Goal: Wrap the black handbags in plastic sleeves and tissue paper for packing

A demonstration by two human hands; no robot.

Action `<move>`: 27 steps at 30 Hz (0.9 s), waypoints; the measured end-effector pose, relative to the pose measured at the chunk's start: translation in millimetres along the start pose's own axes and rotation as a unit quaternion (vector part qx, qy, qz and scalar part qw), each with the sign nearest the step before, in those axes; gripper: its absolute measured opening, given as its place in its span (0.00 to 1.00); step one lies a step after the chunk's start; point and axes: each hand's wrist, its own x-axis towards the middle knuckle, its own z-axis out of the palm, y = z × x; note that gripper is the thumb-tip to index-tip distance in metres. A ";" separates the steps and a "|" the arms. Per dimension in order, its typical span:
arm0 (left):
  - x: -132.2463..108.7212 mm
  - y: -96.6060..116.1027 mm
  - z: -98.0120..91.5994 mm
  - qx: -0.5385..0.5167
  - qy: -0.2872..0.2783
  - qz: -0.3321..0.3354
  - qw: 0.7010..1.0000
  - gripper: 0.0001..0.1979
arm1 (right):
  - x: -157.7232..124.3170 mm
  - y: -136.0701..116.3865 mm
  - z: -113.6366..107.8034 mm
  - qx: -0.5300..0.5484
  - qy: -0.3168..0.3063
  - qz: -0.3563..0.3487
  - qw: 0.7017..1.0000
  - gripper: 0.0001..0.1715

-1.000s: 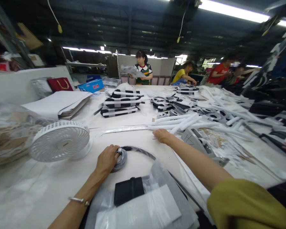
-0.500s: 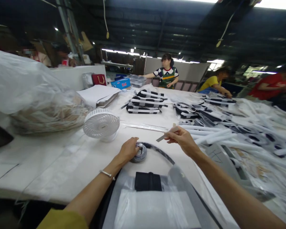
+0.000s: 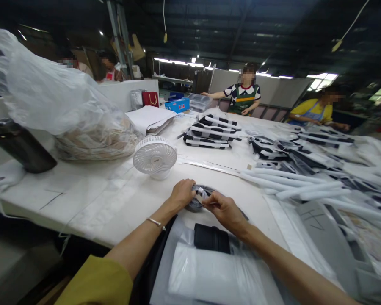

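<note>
Grey coiled strap (image 3: 194,206) lying on the white table (image 3: 123,205), before the person's body and just beyond a plastic-wrapped packet (image 3: 206,271). The left hand (image 3: 182,195) holds the coil at its left side, fingers curled over the edge. The right hand (image 3: 226,212) works at the opposite side, thumb and fingertips brought near a white band (image 3: 203,193) on the coil; whether they grip it cannot be told. Nearer the body, a black folded piece (image 3: 211,238) lies at the packet's far end. Left of the coil, beyond the left hand: a white fan (image 3: 155,156), upright. To the right: white padded rods (image 3: 292,183) and a grey box (image 3: 316,222) bearing a drawn mark. Farther off: a pile of black-and-white bundles (image 3: 211,134), a paper stack (image 3: 150,117) and a blue box (image 3: 177,105). Background: a co-worker in a green apron (image 3: 245,98), one arm extended sideways.
</note>
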 end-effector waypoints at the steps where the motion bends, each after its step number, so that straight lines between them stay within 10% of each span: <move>1: -0.1 0.2 0.4 0.003 0.003 0.001 1.000 0.14 | 0.2 2.2 1.8 -0.017 0.000 -0.004 1.000 0.06; 14: -9.5 9.6 -7.6 0.031 0.037 0.015 0.999 0.13 | 16.1 -25.1 4.0 -0.097 0.019 0.036 0.994 0.04; 20: -10.0 6.0 -8.6 0.020 0.037 0.019 0.999 0.09 | 17.0 -6.1 19.0 -0.377 0.008 -0.117 0.919 0.06; 27: -12.1 8.9 -7.9 -0.025 0.040 0.018 0.999 0.11 | 43.0 14.1 25.3 -0.412 0.095 -0.203 0.883 0.08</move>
